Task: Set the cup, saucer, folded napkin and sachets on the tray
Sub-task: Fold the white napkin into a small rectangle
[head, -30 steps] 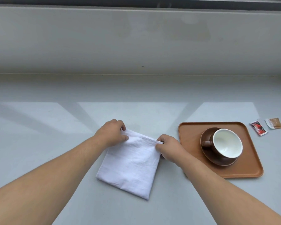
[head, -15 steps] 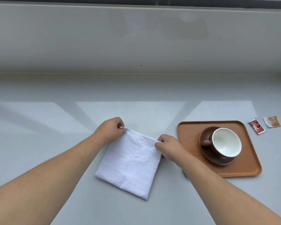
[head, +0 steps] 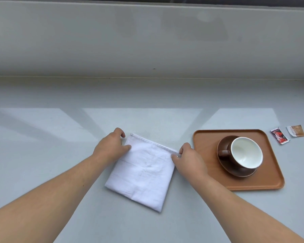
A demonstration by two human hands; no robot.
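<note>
Both of my hands are pinched shut on the far edge of the napkin (head: 144, 171): my left hand (head: 111, 146) has the far left corner between thumb and fingers, my right hand (head: 188, 158) has the far right corner the same way. Neither grip is wide; each is closed down to the thickness of the cloth, and nothing else is in them.

Little has changed over the last second. The white napkin lies flat on the grey surface (head: 60, 155) in the same folded square, tilted a bit, and my hands have only settled at their corners; the left fingers seem tucked a touch more neatly onto the hem. I judge the next fold has not begun, so the napkin is not yet ready for the tray (head: 205, 155).

The cup (head: 244, 153) already stands on its saucer (head: 223, 160) on the tray, just right of my right hand. The two sachets (head: 288, 135) lie on the surface beyond the tray's far right corner, apart from it, so they are also left to do.
</note>
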